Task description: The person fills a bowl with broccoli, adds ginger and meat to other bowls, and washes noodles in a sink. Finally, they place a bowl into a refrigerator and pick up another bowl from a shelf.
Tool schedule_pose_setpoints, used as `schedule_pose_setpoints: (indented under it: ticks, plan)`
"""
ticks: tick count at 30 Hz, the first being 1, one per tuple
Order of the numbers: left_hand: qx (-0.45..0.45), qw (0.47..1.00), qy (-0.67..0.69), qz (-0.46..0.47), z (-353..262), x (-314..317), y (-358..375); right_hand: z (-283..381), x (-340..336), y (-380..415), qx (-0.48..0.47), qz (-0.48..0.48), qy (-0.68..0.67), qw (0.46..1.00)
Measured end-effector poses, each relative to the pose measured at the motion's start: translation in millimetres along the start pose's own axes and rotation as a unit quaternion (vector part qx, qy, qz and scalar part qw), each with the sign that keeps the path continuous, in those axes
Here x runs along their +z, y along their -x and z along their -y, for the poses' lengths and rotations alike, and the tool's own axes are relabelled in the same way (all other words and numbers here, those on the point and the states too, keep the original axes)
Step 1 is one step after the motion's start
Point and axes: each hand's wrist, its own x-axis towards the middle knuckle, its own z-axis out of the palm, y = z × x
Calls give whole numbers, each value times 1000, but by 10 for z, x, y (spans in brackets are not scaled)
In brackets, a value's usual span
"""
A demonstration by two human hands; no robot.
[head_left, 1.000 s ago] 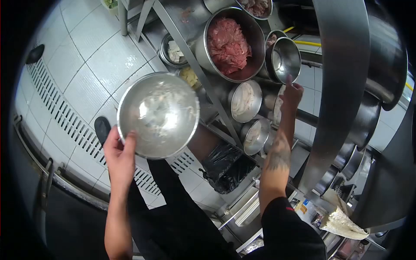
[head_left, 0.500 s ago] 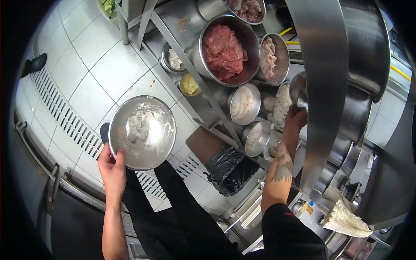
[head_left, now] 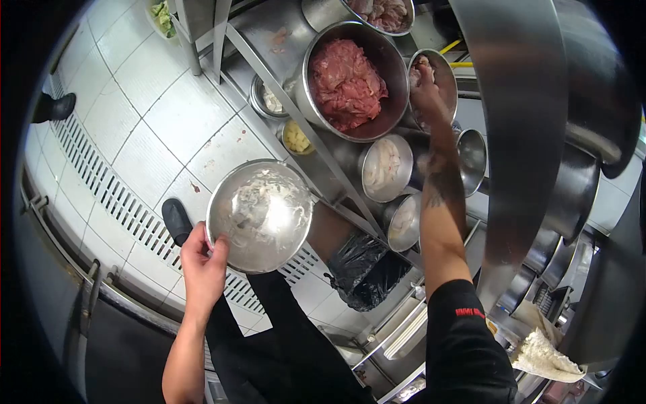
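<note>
A steel mixing bowl (head_left: 252, 249) smeared with whitish residue is in my left hand (head_left: 204, 266), its thumb over the rim and the bowl tipped toward me. On the metal shelf, my right hand (head_left: 427, 97) reaches down into a bowl of pale pink meat (head_left: 449, 74). My right fingers are partly hidden and blurred, so their grip does not show. Beside my right forearm stands a steel bowl (head_left: 472, 158) with a bare inside. Left of that hand is a large bowl of red meat (head_left: 350, 84). A smaller bowl with pale strips (head_left: 387, 168) lies nearer to me.
Another pale-filled bowl (head_left: 405, 222) and a container of yellow chunks (head_left: 296, 138) stand on the shelf. A bin lined with a black bag (head_left: 367, 266) is below. A steel upright (head_left: 518, 135) rises on the right. A person's shoe (head_left: 57, 108) shows on the tiled floor.
My right hand has let go of a steel bowl, which now rests on the shelf, and moved up into the meat bowl. The mixing bowl in my left hand has shifted right and slightly down.
</note>
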Motion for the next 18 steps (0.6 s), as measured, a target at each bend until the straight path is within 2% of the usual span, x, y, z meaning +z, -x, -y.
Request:
schedule_pose_setpoints:
  ticks: [3,5,10,12,14,15,18]
  plan:
    - [-25,999,-31,16,-57,134,-77,168,147,71,14,-94,134,986]
    - [16,1000,-10,22,-66,264,-109,223,157,100,7,-114,139,984]
    - [-25,995,-45,89,-296,414,-72,240,52,182,-14,-112,100,988]
    - [1,996,-30,82,-261,507,-72,237,-72,208,-10,-88,19,996]
    - [32,996,-23,76,-204,611,-77,106,-148,163,20,-33,-124,992]
    - [45,994,-57,83,-107,647,-96,22,-177,137,29,-5,-224,974]
    - [-8,994,-31,109,-64,834,-122,-148,-188,132,61,86,-474,874]
